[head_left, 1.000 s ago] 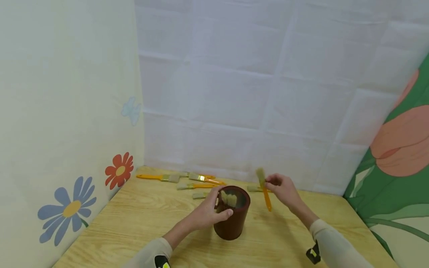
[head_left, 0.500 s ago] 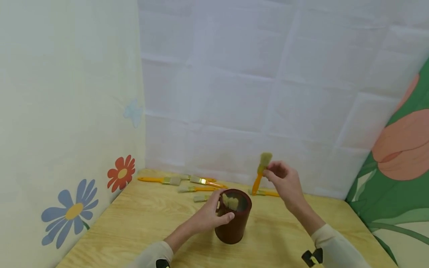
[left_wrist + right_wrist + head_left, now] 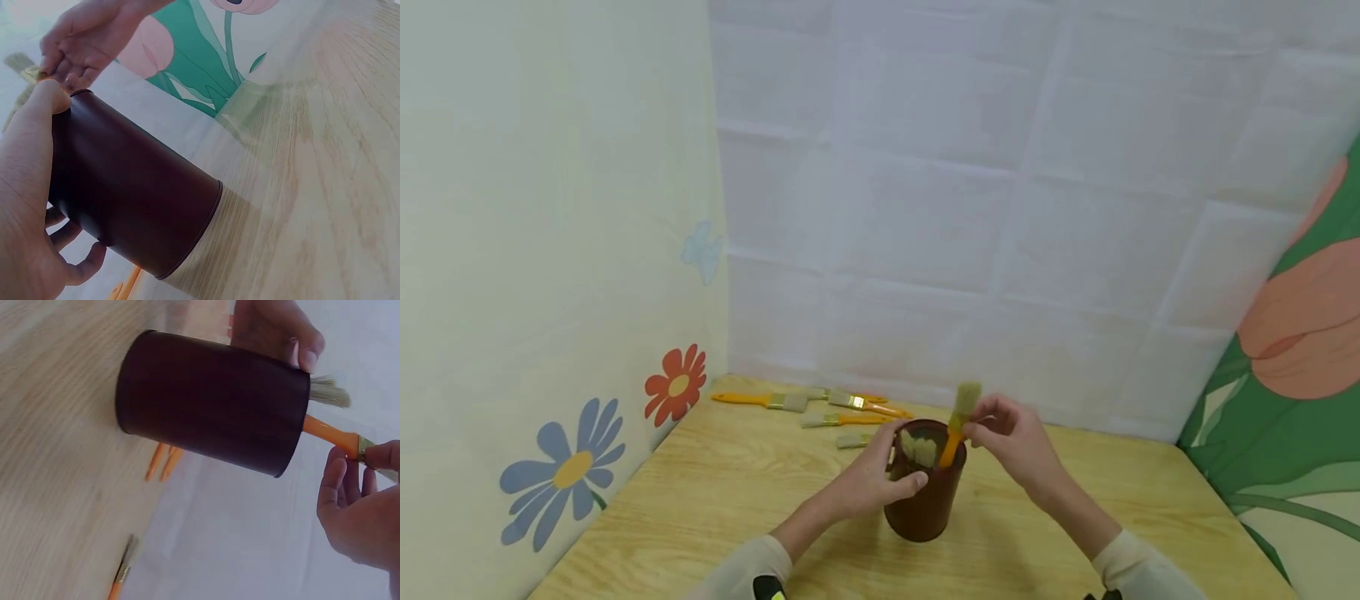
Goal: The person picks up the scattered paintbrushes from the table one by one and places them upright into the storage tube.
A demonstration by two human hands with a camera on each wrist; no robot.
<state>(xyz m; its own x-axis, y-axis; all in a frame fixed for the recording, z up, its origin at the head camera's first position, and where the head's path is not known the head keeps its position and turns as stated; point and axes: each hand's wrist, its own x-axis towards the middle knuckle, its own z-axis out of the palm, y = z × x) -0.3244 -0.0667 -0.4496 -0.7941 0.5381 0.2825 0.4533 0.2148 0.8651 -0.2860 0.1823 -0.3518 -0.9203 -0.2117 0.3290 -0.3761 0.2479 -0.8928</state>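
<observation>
A dark brown cylindrical brush holder (image 3: 925, 504) stands on the wood-grain table in the head view. My left hand (image 3: 871, 482) grips it round the left side, thumb near the rim. Pale bristles (image 3: 917, 448) of brushes inside it show at the opening. Between thumb and fingers, my right hand (image 3: 1018, 446) pinches a paintbrush (image 3: 957, 427) near its metal band, bristles up. The lower end of its orange handle (image 3: 322, 430) is inside the holder's mouth, hidden by the wall in the right wrist view.
Several orange-handled paintbrushes (image 3: 786, 402) lie at the back left of the table (image 3: 700, 500). Another paintbrush (image 3: 125, 572) lies on the table in the right wrist view. A white cloth (image 3: 880, 208) hangs behind; flower-printed panels flank both sides.
My right hand has lifted the paintbrush, turned it bristles up, and brought it left and down so its handle enters the holder. The left hand keeps its grip.
</observation>
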